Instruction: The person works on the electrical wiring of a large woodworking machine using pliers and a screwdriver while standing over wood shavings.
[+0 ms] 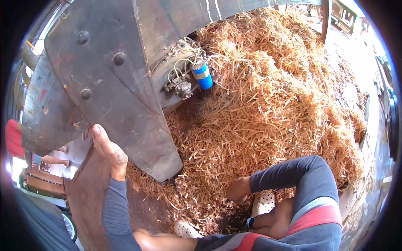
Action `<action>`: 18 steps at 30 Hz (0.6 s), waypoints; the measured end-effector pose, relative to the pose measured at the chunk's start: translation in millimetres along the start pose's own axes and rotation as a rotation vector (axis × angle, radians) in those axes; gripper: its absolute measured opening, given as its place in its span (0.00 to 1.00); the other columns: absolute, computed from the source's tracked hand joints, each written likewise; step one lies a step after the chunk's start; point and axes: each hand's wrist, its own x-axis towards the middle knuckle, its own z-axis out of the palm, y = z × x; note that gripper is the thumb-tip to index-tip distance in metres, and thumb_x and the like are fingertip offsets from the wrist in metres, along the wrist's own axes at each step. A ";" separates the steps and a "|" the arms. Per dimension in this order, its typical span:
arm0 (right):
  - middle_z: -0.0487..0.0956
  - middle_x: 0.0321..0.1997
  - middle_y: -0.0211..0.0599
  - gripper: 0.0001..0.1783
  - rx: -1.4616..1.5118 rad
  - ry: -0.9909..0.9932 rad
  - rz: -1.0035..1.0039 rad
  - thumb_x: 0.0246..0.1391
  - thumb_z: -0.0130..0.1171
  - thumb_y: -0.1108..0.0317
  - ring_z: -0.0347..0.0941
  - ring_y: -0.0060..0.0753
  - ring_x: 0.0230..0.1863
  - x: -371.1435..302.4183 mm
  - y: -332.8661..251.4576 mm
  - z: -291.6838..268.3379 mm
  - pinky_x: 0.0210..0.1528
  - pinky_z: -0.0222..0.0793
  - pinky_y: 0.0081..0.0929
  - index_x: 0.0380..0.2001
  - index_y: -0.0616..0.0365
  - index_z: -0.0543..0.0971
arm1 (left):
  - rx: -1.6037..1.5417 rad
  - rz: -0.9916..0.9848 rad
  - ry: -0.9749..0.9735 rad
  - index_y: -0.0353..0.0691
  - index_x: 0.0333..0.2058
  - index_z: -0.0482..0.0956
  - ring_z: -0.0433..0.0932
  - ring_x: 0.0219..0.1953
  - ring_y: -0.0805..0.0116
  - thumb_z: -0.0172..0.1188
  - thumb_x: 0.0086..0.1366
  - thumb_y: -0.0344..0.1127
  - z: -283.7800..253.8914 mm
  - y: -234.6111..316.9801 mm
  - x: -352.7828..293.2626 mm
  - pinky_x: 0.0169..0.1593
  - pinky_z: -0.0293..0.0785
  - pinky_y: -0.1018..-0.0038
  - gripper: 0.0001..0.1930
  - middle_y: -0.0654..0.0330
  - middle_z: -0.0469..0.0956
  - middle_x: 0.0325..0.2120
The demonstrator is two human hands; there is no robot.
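Left hand: my thumb point(99, 136) is against the metal panel's point(111, 83) lower-left edge; fingers hidden, so I cannot tell whether they're clamped.
Right hand point(238, 189): near the shavings heap's point(268, 104) lower edge; grip unseen, I cannot tell.
Metal panel: along the heap's left edge.
Blue canister point(202, 76): beside the heap's upper-left edge.

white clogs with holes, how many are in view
2: one clog at the bottom, left of centre; another clog just right of the right hand. Both show only in part. More may be hidden.
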 end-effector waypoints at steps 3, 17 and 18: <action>0.82 0.29 0.58 0.13 0.004 0.032 -0.015 0.43 0.59 0.67 0.80 0.56 0.33 -0.7 0.9 1.5 0.36 0.74 0.49 0.25 0.67 0.84 | 0.038 0.066 0.015 0.20 0.61 0.61 0.60 0.66 0.62 0.35 0.77 0.54 -2.5 -4.9 1.6 0.70 0.50 0.68 0.35 0.46 0.60 0.65; 0.82 0.30 0.53 0.15 0.042 0.318 -0.237 0.45 0.61 0.62 0.79 0.56 0.34 -10.9 40.7 40.8 0.37 0.76 0.47 0.25 0.67 0.82 | -0.019 0.019 0.029 0.22 0.62 0.60 0.59 0.66 0.60 0.38 0.76 0.54 5.4 -3.9 3.1 0.70 0.50 0.66 0.35 0.46 0.59 0.65; 0.81 0.29 0.54 0.15 0.105 0.131 -0.105 0.47 0.59 0.63 0.78 0.58 0.33 -17.9 31.7 21.5 0.36 0.74 0.48 0.28 0.67 0.81 | 0.060 0.021 0.084 0.22 0.63 0.59 0.59 0.66 0.59 0.38 0.76 0.54 1.1 -7.9 0.4 0.70 0.50 0.66 0.35 0.46 0.58 0.66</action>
